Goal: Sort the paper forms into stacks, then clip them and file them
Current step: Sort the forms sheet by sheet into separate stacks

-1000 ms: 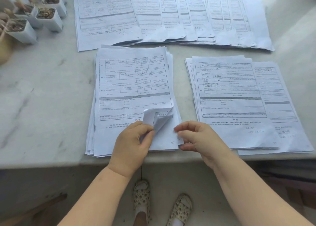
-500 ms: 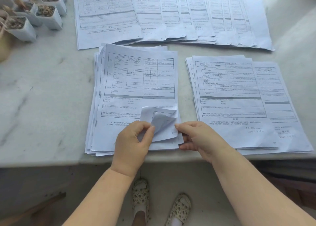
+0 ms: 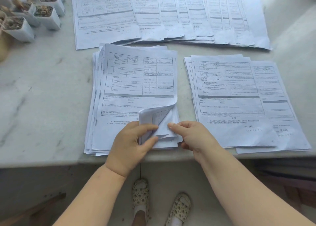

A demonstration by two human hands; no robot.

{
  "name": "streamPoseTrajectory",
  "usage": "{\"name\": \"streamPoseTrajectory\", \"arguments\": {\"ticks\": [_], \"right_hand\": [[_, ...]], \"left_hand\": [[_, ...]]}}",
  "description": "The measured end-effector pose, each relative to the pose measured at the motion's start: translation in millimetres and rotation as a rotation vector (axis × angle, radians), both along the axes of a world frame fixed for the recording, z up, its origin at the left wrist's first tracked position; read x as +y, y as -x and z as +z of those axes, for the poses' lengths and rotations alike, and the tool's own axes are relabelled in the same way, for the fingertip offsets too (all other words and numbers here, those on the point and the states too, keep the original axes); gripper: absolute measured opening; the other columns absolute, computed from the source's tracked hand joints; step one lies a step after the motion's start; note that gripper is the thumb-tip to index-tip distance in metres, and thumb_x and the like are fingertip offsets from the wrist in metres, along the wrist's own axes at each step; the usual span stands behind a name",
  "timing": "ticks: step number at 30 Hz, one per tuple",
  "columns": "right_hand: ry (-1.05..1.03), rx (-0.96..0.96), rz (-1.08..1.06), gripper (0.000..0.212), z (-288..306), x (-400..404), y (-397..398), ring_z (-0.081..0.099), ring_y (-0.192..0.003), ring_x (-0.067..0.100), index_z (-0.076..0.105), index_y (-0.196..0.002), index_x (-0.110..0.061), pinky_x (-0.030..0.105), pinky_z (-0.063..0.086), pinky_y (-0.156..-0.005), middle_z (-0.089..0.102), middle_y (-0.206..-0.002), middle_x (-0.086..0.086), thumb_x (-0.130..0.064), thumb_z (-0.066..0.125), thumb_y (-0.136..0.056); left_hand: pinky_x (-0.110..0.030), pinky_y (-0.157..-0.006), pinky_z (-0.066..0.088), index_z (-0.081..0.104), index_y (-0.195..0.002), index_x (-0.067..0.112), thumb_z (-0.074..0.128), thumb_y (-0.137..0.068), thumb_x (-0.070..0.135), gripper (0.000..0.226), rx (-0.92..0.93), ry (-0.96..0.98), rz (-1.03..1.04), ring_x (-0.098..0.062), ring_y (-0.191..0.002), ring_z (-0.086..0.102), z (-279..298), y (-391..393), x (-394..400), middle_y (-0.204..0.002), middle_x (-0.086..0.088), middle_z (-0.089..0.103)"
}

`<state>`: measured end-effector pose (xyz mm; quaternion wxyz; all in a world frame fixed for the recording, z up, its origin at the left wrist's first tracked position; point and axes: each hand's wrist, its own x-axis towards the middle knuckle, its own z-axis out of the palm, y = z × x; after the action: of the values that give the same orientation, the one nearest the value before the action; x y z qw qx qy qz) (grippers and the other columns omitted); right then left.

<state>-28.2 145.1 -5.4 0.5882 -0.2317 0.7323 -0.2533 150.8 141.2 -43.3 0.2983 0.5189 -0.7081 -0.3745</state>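
Centre stack of forms (image 3: 135,89) on surface (image 3: 42,95), lower right corner sheets curled up, pinched by left hand (image 3: 131,145) and right hand (image 3: 193,136); second stack (image 3: 230,97) at right.

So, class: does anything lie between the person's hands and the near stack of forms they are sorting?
Nothing visible does. The left hand and right hand already pinch the curled corner of sheets on the near stack, which lies on the marble table.

Likely a home: marble counter (image 3: 42,92), small potted plants (image 3: 44,13), printed forms (image 3: 136,75).
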Motion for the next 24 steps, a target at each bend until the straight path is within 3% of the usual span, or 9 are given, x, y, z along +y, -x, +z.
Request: {"name": "streamPoseTrajectory", "arguments": {"ticks": [8,13,16,18,20,21,22,24], "right_hand": [[-0.009,0.006,-0.001,0.028,0.9,1.5,1.0,0.047,-0.058,0.013,0.063,-0.067,-0.020,0.022,0.037,-0.054,0.054,-0.054,-0.012,-0.032,0.063,-0.093],[-0.042,-0.026,0.000,0.029,6.4,0.5,2.7,0.044,-0.053,0.011,0.062,-0.066,-0.021,0.024,0.038,-0.055,0.047,-0.044,-0.013,-0.031,0.061,-0.094],[-0.046,-0.033,0.005,0.029,7.4,1.3,2.8,0.044,-0.056,0.012,0.064,-0.069,-0.021,0.023,0.038,-0.054,0.048,-0.052,-0.009,-0.033,0.059,-0.095],[-0.039,-0.045,0.004,0.028,9.5,1.3,2.5,0.049,-0.067,0.014,0.068,-0.079,-0.023,0.024,0.040,-0.056,0.056,-0.069,-0.007,-0.038,0.053,-0.097],[-0.020,-0.052,0.012,0.031,12.0,1.5,2.4,0.051,-0.077,0.016,0.071,-0.086,-0.030,0.027,0.043,-0.062,0.058,-0.086,-0.005,-0.043,0.045,-0.100],[-0.012,-0.045,0.031,0.034,12.8,1.9,2.4,0.051,-0.079,0.015,0.072,-0.087,-0.034,0.029,0.044,-0.066,0.057,-0.091,-0.006,-0.045,0.042,-0.100],[-0.010,-0.035,0.055,0.037,13.6,2.3,2.7,0.050,-0.078,0.015,0.072,-0.087,-0.037,0.030,0.045,-0.070,0.056,-0.094,-0.009,-0.047,0.039,-0.101],[-0.008,-0.031,0.100,0.042,16.0,3.0,3.2,0.049,-0.078,0.014,0.074,-0.087,-0.041,0.031,0.045,-0.074,0.055,-0.100,-0.015,-0.049,0.036,-0.101]], "left_hand": [[-0.003,-0.068,0.039,0.070,-0.081,0.031,0.057,-0.080,0.040,0.016,0.072,-0.019,0.077,0.008,-0.072,0.057,2.5,-2.1,-9.0,-0.085,0.025,0.064],[-0.006,-0.063,0.035,0.053,-0.071,0.030,0.064,-0.081,0.029,0.015,0.078,-0.063,0.277,0.007,-0.065,0.051,4.8,9.3,-8.6,-0.074,0.023,0.060],[-0.009,-0.057,0.034,0.048,-0.081,0.029,0.070,-0.082,0.023,0.023,0.102,-0.066,0.321,0.001,-0.058,0.048,5.0,10.4,-7.8,-0.061,0.012,0.052],[-0.014,-0.051,0.033,0.045,-0.099,0.035,0.066,-0.080,0.032,0.028,0.087,-0.070,0.283,-0.010,-0.052,0.043,5.5,9.0,-7.7,-0.058,0.005,0.045],[-0.011,-0.059,0.039,0.040,-0.112,0.043,0.068,-0.074,0.042,0.047,0.074,-0.101,0.194,-0.005,-0.062,0.050,4.7,5.4,-6.0,-0.071,0.007,0.055],[-0.007,-0.069,0.041,0.039,-0.117,0.044,0.071,-0.069,0.047,0.057,0.061,-0.107,0.141,0.002,-0.076,0.054,3.3,3.5,-5.0,-0.089,0.014,0.060],[-0.004,-0.078,0.039,0.037,-0.121,0.045,0.071,-0.065,0.051,0.066,0.051,-0.106,0.095,0.010,-0.091,0.054,3.5,2.4,-3.8,-0.107,0.025,0.057],[0.000,-0.086,0.035,0.032,-0.128,0.045,0.075,-0.064,0.048,0.077,0.039,-0.098,0.035,0.017,-0.106,0.048,4.2,1.1,-0.6,-0.120,0.044,0.043]]}}
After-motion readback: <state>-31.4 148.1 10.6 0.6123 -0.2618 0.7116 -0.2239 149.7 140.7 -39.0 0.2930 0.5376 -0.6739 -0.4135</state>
